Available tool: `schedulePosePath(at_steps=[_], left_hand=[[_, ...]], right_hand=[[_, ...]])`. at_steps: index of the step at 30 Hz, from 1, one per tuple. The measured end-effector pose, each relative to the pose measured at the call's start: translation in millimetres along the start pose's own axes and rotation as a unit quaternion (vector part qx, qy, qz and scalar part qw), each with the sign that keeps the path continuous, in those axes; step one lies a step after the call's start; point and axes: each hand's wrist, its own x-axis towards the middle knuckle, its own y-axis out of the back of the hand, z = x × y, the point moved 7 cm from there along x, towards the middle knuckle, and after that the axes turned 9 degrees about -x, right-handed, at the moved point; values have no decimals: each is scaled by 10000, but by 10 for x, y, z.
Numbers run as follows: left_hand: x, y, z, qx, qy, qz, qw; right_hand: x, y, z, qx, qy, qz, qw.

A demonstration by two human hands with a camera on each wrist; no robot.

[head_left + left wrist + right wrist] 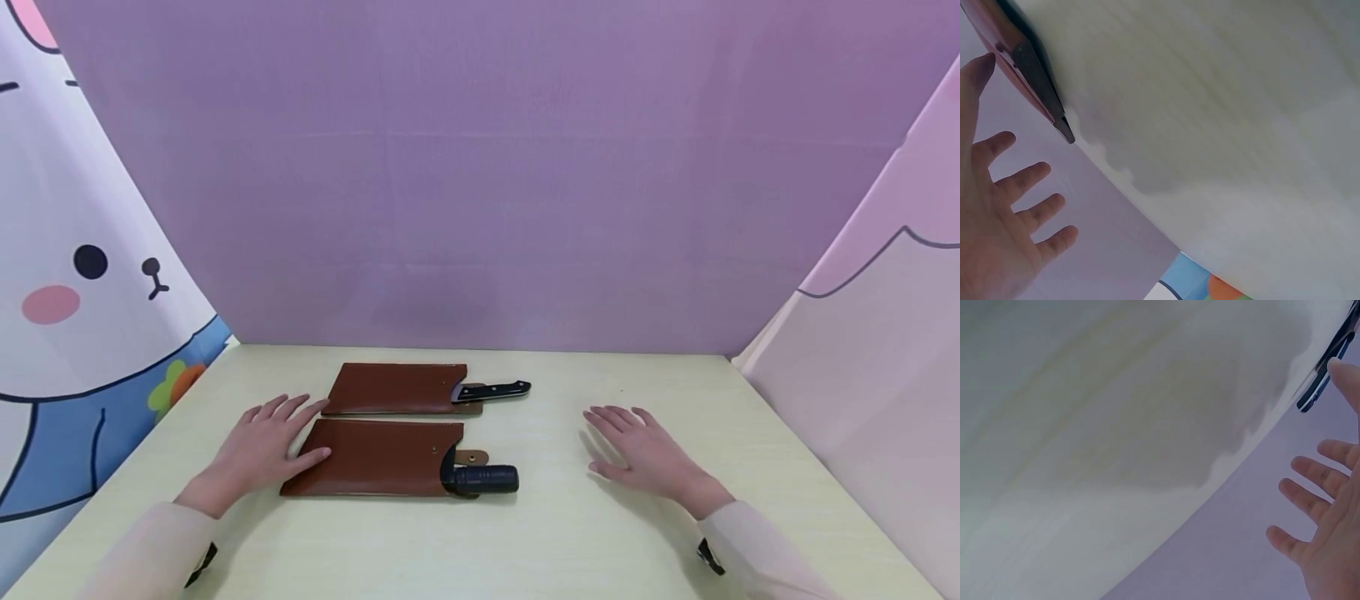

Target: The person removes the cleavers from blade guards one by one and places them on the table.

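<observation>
Two brown leather sheaths lie on the table, one behind the other, their open ends to the right. From the back sheath (397, 388) sticks a black riveted knife handle (495, 391). A thick dark ribbed handle (486, 479) juts out of the front sheath (375, 458), beside a small snap strap (471, 457). My left hand (262, 446) is spread at the sheaths' left ends, thumb over the front one's edge and index fingertip by the back one's corner. My right hand (648, 454) hovers to the right of the handles, fingers extended, holding nothing.
The pale table (600, 542) ends at a purple backdrop (480, 183). A cartoon-printed cloth (90, 350) hangs along the left side, and a pink and white cloth (885, 358) along the right.
</observation>
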Motion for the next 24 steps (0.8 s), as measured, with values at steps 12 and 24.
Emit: schedulePosePath(at_steps=[12,24], left_hand=[[47,-45,119,-176,-179,-86,9996],[108,-65,304,-290,-456,-139,9984]], right_hand=[[112,17,-222,334,236,-112,9991],[226,10,-477,632,649,-167,9957]])
